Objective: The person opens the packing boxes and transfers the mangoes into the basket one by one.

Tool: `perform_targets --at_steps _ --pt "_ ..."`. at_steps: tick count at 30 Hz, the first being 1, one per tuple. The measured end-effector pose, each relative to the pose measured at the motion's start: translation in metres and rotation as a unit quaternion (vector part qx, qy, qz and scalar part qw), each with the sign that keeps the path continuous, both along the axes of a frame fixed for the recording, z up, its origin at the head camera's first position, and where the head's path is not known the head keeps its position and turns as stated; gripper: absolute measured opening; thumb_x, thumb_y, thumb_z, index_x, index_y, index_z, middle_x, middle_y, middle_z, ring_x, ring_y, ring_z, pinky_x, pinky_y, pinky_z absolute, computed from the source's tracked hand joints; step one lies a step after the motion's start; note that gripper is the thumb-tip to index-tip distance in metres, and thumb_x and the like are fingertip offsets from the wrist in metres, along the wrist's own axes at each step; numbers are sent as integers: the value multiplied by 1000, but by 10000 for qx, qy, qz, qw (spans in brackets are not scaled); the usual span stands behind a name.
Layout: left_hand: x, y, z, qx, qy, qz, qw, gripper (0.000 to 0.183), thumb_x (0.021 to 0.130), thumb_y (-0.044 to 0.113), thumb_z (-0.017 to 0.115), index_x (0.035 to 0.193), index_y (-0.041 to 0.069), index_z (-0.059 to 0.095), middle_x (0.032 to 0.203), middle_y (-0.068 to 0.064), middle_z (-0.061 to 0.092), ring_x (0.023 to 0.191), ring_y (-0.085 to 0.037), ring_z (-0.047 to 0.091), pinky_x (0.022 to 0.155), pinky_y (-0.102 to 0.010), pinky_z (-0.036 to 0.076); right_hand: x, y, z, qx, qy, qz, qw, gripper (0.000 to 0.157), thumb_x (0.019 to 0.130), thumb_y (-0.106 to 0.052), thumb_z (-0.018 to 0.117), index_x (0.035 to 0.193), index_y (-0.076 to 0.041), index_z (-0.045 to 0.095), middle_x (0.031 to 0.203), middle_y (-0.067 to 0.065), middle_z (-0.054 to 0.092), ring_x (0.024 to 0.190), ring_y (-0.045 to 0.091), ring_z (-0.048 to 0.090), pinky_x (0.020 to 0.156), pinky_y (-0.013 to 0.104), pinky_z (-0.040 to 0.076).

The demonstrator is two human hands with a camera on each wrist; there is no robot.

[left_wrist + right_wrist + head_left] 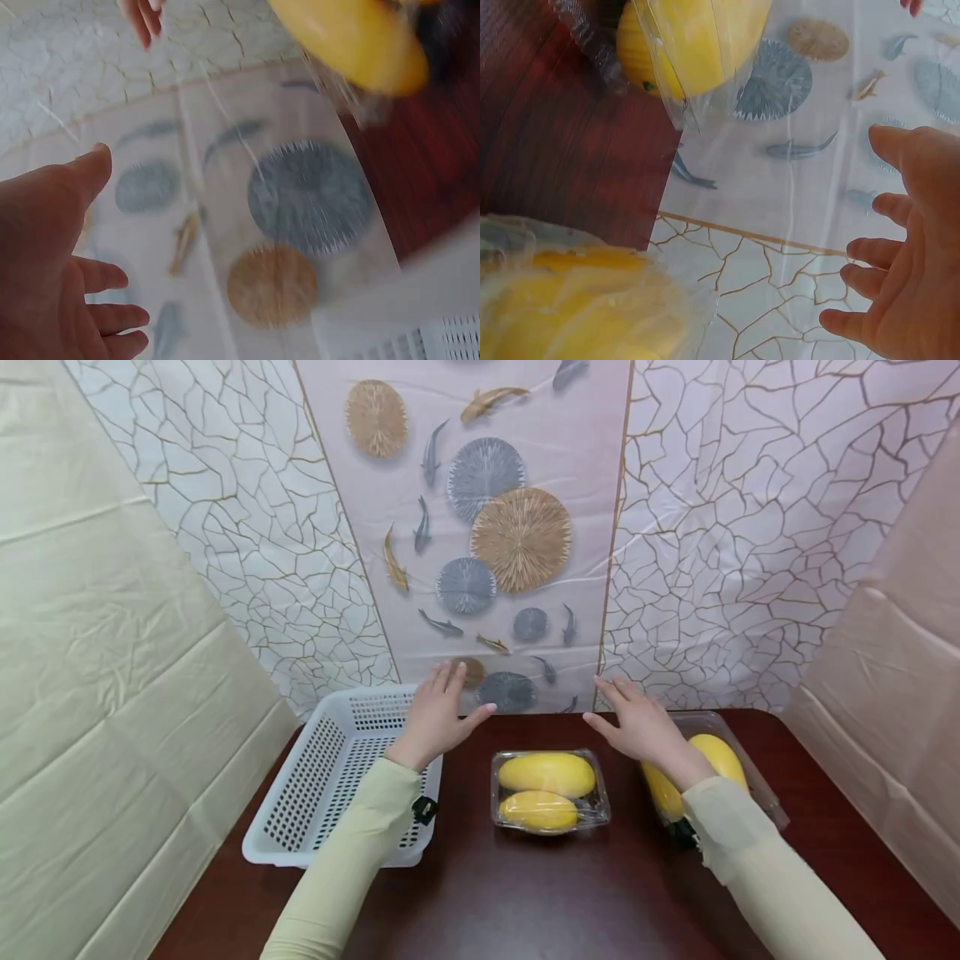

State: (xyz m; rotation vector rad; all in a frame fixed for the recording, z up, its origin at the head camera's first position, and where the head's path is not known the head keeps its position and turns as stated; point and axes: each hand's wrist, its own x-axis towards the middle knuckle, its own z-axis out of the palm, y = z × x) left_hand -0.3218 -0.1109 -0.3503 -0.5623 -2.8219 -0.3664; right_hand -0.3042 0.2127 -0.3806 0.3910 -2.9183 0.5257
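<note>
Right now, the dark table (525, 897) is occupied at left by a white basket (300, 793); at right, a clear tray (761, 777) is partly hidden by the right arm (757, 852). Between them, a smaller tray (596, 815) is seated. The left hand (437, 714) is held near the basket, the right hand (641, 722) near the larger tray, fingers spread, released. Yellow fruits (546, 775) are nestled in both trays.
</note>
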Motion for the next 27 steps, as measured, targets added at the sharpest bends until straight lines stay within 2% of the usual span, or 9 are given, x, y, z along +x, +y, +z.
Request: perform_targets --at_steps 3,7,12,19,27 --pt "3 11 -1 11 -37 -161 9999 90 99 64 48 160 5 20 164 -20 18 153 -33 11 122 -48 16 2 -3 -1 72 74 120 9999 73 104 -45 51 161 -10 22 163 27 17 146 50 19 112 71 15" --pt "9 24 -2 -182 54 -281 9994 90 98 65 47 160 5 21 164 -20 22 153 -33 15 121 -50 19 7 -8 -2 201 108 271 9994 71 104 -45 51 161 -12 24 163 26 19 147 50 20 112 70 19" --pt "17 35 -8 -311 47 -278 9991 89 97 66 48 159 5 26 163 -20 24 151 -36 20 119 -50 23 14 -12 -8 264 73 420 9987 68 104 -44 53 160 -12 29 162 26 23 145 50 25 110 71 24" --pt "30 50 -30 -294 8 -429 9986 88 97 65 50 159 6 28 163 -21 23 149 -37 26 114 -49 34 18 -15 -18 167 36 518 9985 65 103 -40 56 158 -10 35 160 26 28 143 49 30 106 73 28" --pt "39 65 -52 -596 -85 -504 9969 86 96 64 53 158 7 32 161 -19 29 148 -33 30 116 -44 32 22 -18 -24 -31 254 795 9965 56 104 -32 56 153 -8 43 154 25 39 136 48 42 104 65 38"
